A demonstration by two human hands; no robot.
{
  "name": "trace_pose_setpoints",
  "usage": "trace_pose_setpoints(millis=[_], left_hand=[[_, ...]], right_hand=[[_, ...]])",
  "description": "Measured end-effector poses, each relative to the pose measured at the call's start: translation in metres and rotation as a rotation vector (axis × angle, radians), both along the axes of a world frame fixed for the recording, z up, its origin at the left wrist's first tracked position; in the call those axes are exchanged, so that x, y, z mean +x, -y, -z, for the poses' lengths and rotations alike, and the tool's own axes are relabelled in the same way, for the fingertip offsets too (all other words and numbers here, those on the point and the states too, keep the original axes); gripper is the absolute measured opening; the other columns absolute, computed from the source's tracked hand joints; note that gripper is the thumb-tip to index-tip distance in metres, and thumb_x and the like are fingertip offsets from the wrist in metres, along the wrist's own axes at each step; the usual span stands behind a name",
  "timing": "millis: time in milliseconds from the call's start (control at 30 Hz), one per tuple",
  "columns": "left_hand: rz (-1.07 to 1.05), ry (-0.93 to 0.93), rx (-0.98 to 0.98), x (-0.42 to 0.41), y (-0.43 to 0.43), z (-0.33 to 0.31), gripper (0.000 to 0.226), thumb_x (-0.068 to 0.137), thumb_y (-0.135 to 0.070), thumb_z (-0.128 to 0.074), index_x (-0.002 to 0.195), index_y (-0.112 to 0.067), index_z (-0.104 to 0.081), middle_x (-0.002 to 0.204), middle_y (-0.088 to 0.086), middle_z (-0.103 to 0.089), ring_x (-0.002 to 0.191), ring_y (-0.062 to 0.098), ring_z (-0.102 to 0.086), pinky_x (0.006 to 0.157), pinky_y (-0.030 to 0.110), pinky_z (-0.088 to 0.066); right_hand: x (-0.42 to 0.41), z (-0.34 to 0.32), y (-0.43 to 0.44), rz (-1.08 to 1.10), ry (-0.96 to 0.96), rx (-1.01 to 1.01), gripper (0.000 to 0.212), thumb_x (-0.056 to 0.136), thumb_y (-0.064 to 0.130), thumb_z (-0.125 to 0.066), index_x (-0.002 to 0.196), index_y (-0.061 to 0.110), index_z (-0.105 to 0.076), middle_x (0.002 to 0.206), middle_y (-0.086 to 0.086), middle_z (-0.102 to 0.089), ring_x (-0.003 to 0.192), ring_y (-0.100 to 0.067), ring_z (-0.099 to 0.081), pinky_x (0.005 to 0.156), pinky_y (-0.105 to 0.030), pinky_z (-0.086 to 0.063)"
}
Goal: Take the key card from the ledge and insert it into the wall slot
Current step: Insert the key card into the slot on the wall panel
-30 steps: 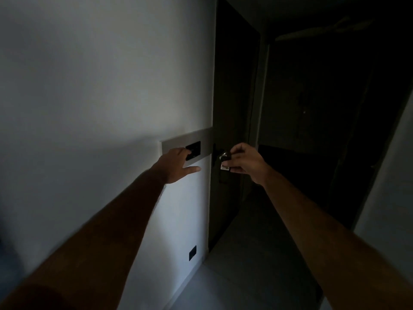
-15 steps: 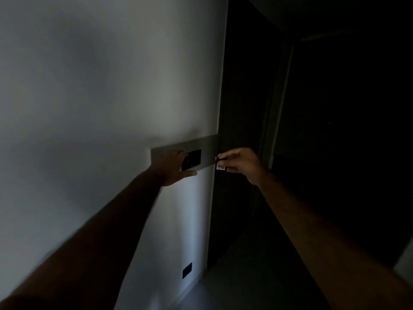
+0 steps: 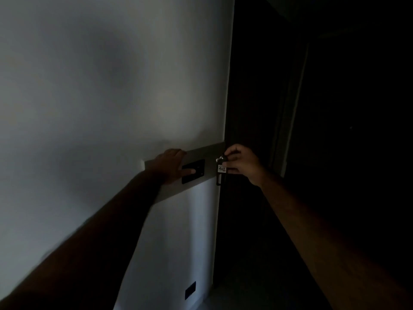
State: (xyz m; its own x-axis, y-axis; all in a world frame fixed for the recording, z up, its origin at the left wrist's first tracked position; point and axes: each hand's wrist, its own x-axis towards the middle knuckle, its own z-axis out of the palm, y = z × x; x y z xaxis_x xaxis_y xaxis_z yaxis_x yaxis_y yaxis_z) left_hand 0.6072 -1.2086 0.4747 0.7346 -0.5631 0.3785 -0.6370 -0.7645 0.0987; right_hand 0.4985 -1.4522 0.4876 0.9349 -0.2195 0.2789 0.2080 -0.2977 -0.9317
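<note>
A grey panel (image 3: 209,152) runs along the white wall at hand height, with a black wall slot unit (image 3: 197,168) set in it. My left hand (image 3: 169,165) lies flat on the panel, fingers spread, its thumb over the black unit's left part. My right hand (image 3: 242,165) pinches the key card (image 3: 221,169), a dark card with a white tag and a metal ring, held upright at the wall's corner just right of the panel. The card's lower end hangs below my fingers.
The room is very dark. A dark door or frame (image 3: 250,130) stands right of the wall corner. A black socket (image 3: 190,290) sits low on the wall near the pale floor (image 3: 210,300).
The view has closed in on the wall. My left hand slid up onto the panel and over the black unit. My right hand brought the card closer to the panel's right end.
</note>
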Motion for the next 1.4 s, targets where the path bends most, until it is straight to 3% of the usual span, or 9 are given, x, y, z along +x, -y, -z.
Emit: trace_pose_setpoints(millis=[200, 367, 567, 733, 833, 1000, 1067, 1233, 1400], left_hand=[[0.001, 0.059, 0.056, 0.042, 0.024, -0.001, 0.082, 0.086, -0.069, -0.054, 0.146, -0.015, -0.041, 0.154, 0.009, -0.040, 0.145, 0.027, -0.031, 0.117, 0.044, -0.028], [-0.047, 0.098, 0.112, 0.070, 0.042, 0.005, 0.090, 0.086, -0.072, -0.049, 0.153, -0.015, -0.032, 0.166, 0.009, -0.022, 0.154, 0.028, -0.013, 0.123, 0.046, -0.015], [-0.112, 0.137, 0.060, 0.098, 0.058, 0.017, 0.088, 0.087, -0.070, -0.049, 0.153, -0.015, -0.032, 0.167, 0.009, -0.018, 0.154, 0.027, -0.010, 0.123, 0.045, -0.014], [-0.182, 0.223, 0.047, 0.116, 0.067, 0.024, 0.088, 0.087, -0.069, -0.052, 0.151, -0.012, -0.035, 0.166, 0.011, -0.020, 0.154, 0.029, -0.013, 0.123, 0.046, -0.013], [-0.211, 0.244, 0.054, 0.127, 0.066, 0.021, 0.088, 0.087, -0.068, -0.052, 0.151, -0.011, -0.036, 0.166, 0.012, -0.019, 0.154, 0.031, -0.012, 0.124, 0.048, -0.011], [-0.240, 0.328, 0.086, 0.143, 0.057, 0.008, 0.093, 0.084, -0.073, -0.036, 0.148, -0.007, -0.042, 0.164, 0.018, -0.025, 0.152, 0.036, -0.019, 0.123, 0.049, -0.012], [-0.235, 0.366, 0.100, 0.151, 0.055, 0.001, 0.093, 0.084, -0.072, -0.035, 0.147, -0.004, -0.043, 0.163, 0.020, -0.026, 0.151, 0.038, -0.021, 0.124, 0.050, -0.014], [-0.142, 0.457, 0.212, 0.169, 0.054, -0.003, 0.090, 0.084, -0.063, -0.057, 0.147, 0.000, -0.042, 0.163, 0.024, -0.022, 0.152, 0.041, -0.019, 0.122, 0.052, -0.021], [-0.186, 0.515, 0.231, 0.178, 0.057, -0.008, 0.094, 0.084, -0.069, -0.054, 0.149, -0.003, -0.039, 0.163, 0.023, -0.024, 0.151, 0.040, -0.021, 0.123, 0.051, -0.019]], right_hand=[[0.036, 0.003, 0.024, -0.001, 0.010, 0.014, 0.038, 0.082, -0.011, -0.069, 0.116, 0.002, -0.057, 0.093, -0.007, -0.070, 0.085, -0.020, -0.071, 0.072, -0.035, -0.062], [0.073, 0.010, 0.043, -0.033, 0.007, 0.026, 0.047, 0.083, -0.012, -0.068, 0.126, 0.003, -0.058, 0.102, -0.013, -0.066, 0.093, -0.025, -0.068, 0.082, -0.042, -0.059], [0.127, 0.013, 0.070, -0.131, 0.023, -0.006, 0.043, 0.083, -0.013, -0.067, 0.123, 0.002, -0.060, 0.090, -0.004, -0.066, 0.083, -0.013, -0.068, 0.061, -0.020, -0.061], [0.169, 0.023, 0.088, -0.215, 0.018, -0.030, 0.043, 0.083, -0.016, -0.066, 0.124, -0.005, -0.058, 0.099, -0.013, -0.066, 0.087, -0.016, -0.067, 0.071, -0.028, -0.061], [0.194, 0.025, 0.093, -0.254, 0.012, -0.045, 0.043, 0.083, -0.018, -0.064, 0.125, -0.009, -0.057, 0.105, -0.017, -0.065, 0.086, -0.013, -0.066, 0.067, -0.022, -0.060], [0.233, 0.018, 0.095, -0.285, 0.036, -0.041, 0.041, 0.082, -0.020, -0.064, 0.121, -0.012, -0.056, 0.093, -0.013, -0.065, 0.081, -0.011, -0.064, 0.062, -0.020, -0.058], [0.248, 0.015, 0.092, -0.305, 0.043, -0.042, 0.038, 0.081, -0.018, -0.066, 0.117, -0.009, -0.059, 0.094, -0.015, -0.065, 0.081, -0.014, -0.064, 0.066, -0.026, -0.058], [0.285, 0.015, 0.087, -0.370, 0.055, -0.079, 0.033, 0.079, -0.014, -0.071, 0.098, 0.011, -0.064, 0.085, -0.003, -0.068, 0.079, -0.012, -0.066, 0.066, -0.029, -0.058], [0.314, 0.018, 0.092, -0.454, 0.064, -0.126, 0.035, 0.077, -0.014, -0.073, 0.101, 0.010, -0.066, 0.084, 0.000, -0.068, 0.075, -0.008, -0.067, 0.059, -0.020, -0.058]])
